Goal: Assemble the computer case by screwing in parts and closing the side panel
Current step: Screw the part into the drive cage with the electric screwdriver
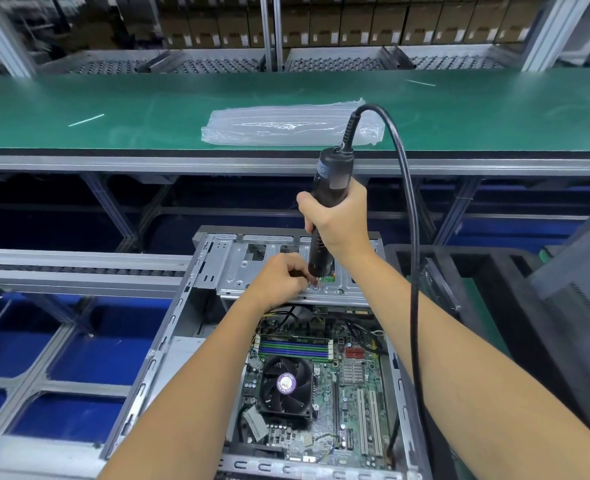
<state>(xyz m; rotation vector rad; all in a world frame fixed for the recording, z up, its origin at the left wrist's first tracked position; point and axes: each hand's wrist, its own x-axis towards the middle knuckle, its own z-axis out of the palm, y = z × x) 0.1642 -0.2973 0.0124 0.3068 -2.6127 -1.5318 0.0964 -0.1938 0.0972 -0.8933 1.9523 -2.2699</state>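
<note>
Green conveyor belt (113, 109) ran behind the bench, with a clear plastic bag (286, 124) lying on it. Your computer case (169, 341) lay open below you, motherboard (324, 382) exposed. Your right hand (338, 220) was wrapped tight round the upright electric screwdriver (330, 188). Its tip sat on the drive bracket (238, 268). Your left hand (281, 275) pinched at the tip; the screw itself was too small to confirm.
</note>
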